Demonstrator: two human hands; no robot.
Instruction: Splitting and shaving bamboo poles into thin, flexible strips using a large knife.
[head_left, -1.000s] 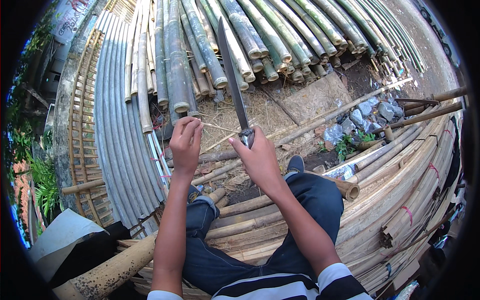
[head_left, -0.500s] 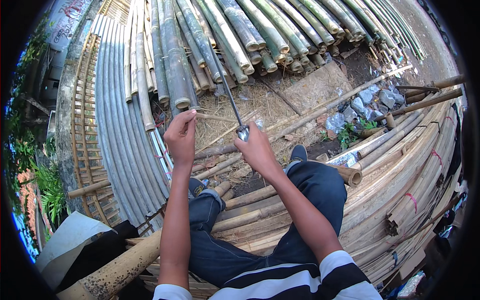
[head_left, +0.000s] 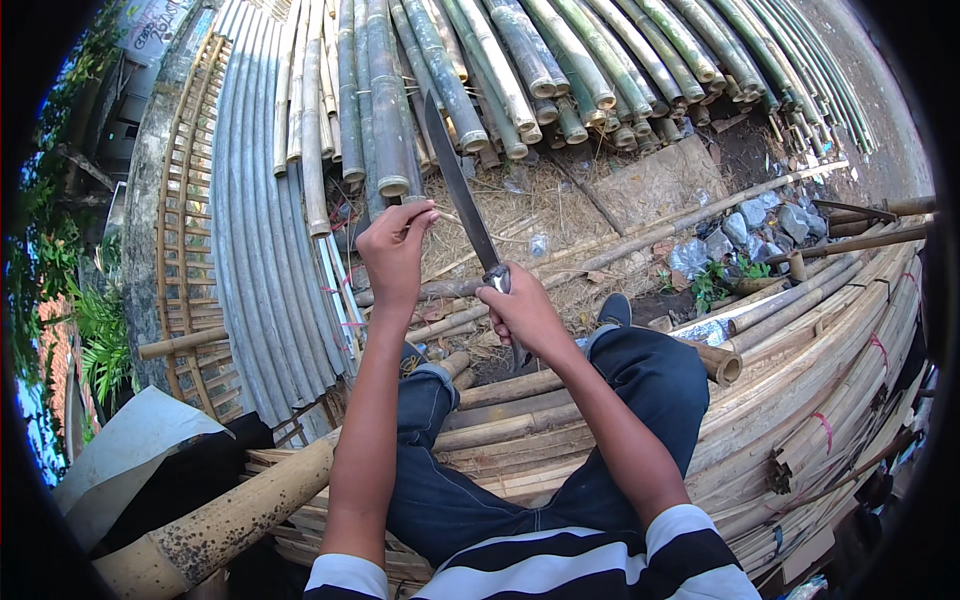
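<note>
At frame centre, the right hand point(head_left: 522, 312) is gripping a long dark steel knife point(head_left: 458, 190), while the left hand point(head_left: 395, 250) is pinching a thin pale bamboo sliver point(head_left: 452, 213) above stacked green bamboo poles point(head_left: 520, 60).

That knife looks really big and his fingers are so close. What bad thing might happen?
1. The left hand pinches a thin bamboo sliver right beside the long knife blade; a slip might cut the fingers.
2. The right hand holds the knife above the knees, so a dropped blade could hit the legs.
</note>
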